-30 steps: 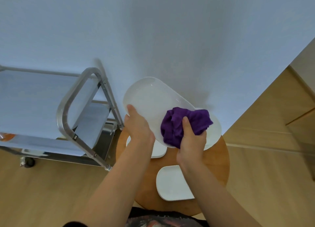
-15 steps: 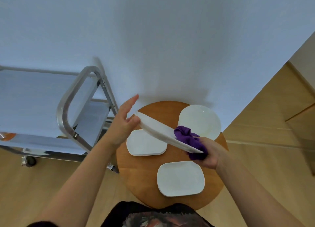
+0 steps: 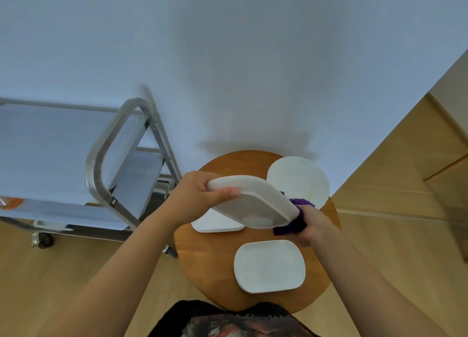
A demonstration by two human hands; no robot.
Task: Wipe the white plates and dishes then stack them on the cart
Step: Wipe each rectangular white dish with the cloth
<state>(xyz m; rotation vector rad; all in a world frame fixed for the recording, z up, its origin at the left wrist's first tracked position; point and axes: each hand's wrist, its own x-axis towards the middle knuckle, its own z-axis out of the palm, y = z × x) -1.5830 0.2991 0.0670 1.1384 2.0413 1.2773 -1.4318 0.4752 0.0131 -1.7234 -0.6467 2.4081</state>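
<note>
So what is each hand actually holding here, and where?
The left hand grips the white oblong plate at its left end, thumb on the underside. The right hand holds the purple cloth against the plate's right end.

white plates point(image 3: 254, 205), purple cloth point(image 3: 291, 226), orange-brown round table point(image 3: 202, 260), silver cart point(image 3: 101, 159)

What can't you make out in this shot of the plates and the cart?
- Head view: held platter's top face is turned away.
- Purple cloth: mostly hidden behind platter and right hand.
- Left rectangular dish: partly covered by platter.
- Cart: cut off by left edge.
</note>
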